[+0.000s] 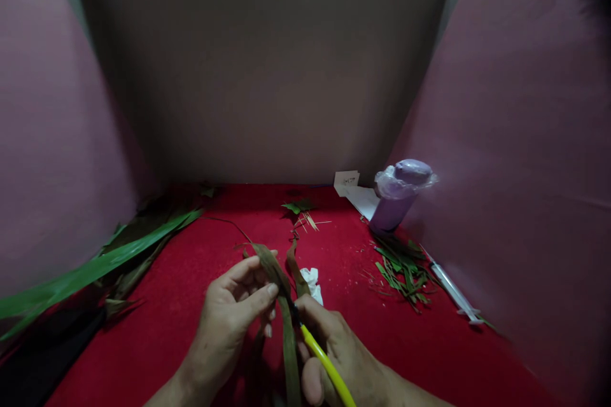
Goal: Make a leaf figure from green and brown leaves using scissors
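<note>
In the head view, a long brownish-green leaf strip (288, 337) arches up from the lower edge. My left hand (233, 311) pinches its upper part between thumb and fingers. Closed around a tool with a yellow handle, which looks like pliers (325, 365), is my right hand (341, 346). The dark head of the pliers is at the strip's right edge, mostly hidden by my fingers, so I cannot tell whether it grips the leaf. Just beyond, a second brown leaf strip (296, 267) lies beside a crumpled white tissue (311, 285).
On the red cloth (167, 311), green and brown leaves (114, 261) lie left, toothpicks (310, 221) and a small green leaf (298, 206) at back. At right are leaf scraps (405, 273), a syringe (453, 289), a plastic-topped purple container (391, 210) and white papers (363, 200). Panels enclose three sides.
</note>
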{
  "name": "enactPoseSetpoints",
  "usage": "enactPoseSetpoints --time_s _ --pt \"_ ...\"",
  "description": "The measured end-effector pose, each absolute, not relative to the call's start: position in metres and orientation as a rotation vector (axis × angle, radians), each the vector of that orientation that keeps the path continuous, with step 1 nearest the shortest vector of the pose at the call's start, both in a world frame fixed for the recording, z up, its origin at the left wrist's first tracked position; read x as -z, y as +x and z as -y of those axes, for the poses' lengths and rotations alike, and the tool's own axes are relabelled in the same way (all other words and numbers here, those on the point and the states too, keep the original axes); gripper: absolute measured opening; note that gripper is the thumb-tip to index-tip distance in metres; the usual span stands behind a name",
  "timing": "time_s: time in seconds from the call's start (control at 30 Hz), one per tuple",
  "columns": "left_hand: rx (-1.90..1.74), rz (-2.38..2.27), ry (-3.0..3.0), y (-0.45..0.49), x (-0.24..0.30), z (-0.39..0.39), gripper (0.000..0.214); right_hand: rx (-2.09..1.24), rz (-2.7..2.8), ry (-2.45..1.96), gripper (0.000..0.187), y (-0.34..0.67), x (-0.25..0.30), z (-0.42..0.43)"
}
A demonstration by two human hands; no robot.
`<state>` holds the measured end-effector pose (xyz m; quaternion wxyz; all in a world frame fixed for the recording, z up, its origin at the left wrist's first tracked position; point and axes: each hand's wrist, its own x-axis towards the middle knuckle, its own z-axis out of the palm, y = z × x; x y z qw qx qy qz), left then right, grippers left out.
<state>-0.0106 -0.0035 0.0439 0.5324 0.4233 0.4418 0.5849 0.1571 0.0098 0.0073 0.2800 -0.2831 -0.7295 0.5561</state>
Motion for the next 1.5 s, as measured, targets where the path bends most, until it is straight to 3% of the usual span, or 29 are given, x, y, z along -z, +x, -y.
enactPoseSetpoints --time_s 0.3,1.5 --pt "-1.409 -1.092 0.978 -0.009 -0.047 0.003 0.033 -1.607 1.938 -0.670 0.074 0.158 -0.008 -0.011" --pt "-1.358 -1.090 0.985 -0.007 -0.048 0.002 0.035 -1.537 1.852 -0.679 0.065 0.157 0.009 -0.012"
